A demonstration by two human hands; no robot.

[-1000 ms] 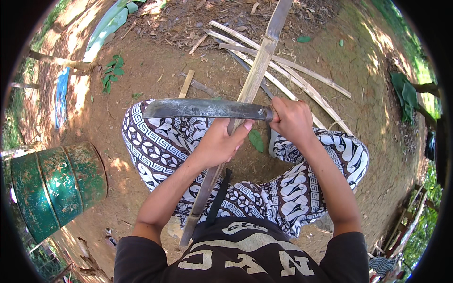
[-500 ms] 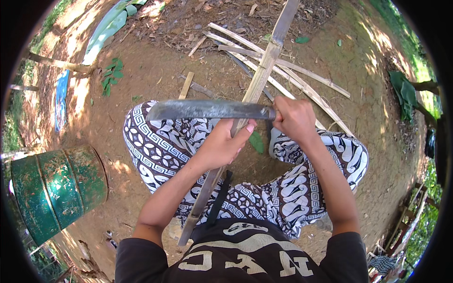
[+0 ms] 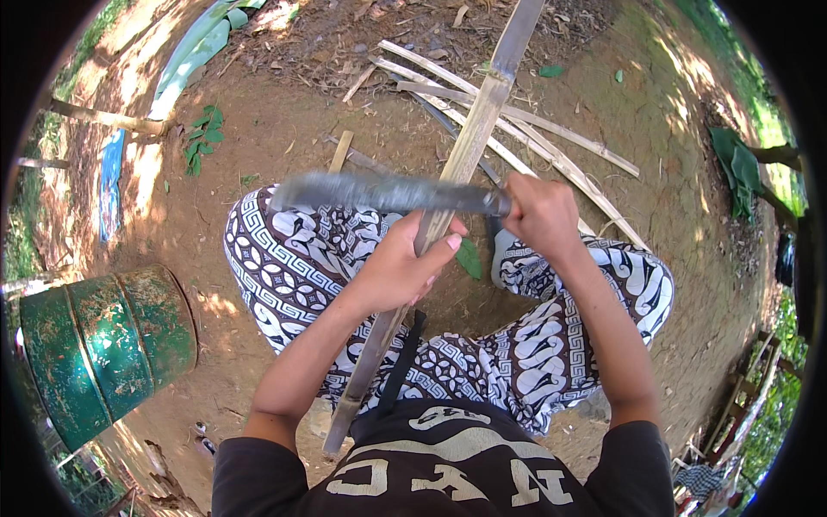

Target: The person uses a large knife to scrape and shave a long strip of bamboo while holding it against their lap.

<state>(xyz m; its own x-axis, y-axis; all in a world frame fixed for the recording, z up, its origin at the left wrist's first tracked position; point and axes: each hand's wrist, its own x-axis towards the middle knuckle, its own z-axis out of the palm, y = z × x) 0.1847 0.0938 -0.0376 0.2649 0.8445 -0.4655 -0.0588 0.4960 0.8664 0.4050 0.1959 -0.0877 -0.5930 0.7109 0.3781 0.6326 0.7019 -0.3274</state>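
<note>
- The left hand point(image 3: 401, 271) is wrapped around a long bamboo strip point(image 3: 469, 142), its fingers closed on the strip at mid-length, thumb lying along the top.
- The strip runs from the near end by the person's waist, over the lap, up to the far side of the scene, where it passes over a loose scatter of cut bamboo slats point(image 3: 551, 138) on the bare dirt ground point(image 3: 284, 112).
- The right hand point(image 3: 538, 215) is clenched on the handle of a big knife point(image 3: 388, 194); the broad grey blade lies crosswise, pointing left, and looks blurred.
- The blade crosses the strip just beyond the left hand, touching or biting into it; whether it has entered the bamboo cannot be told from the blur.
- Judging by how things lie, the work is partway along: several thin slats already lie on the ground on the far side, while the strip in hand is whole along most of its visible length, so the greater part of this piece seems left to do.
- The person sits with knees apart in patterned trousers point(image 3: 293, 258); a green metal drum point(image 3: 108, 345) lies on its side to the near left, well apart from the hands.
- A small green leaf point(image 3: 469, 258) lies on the ground between the knees.
</note>
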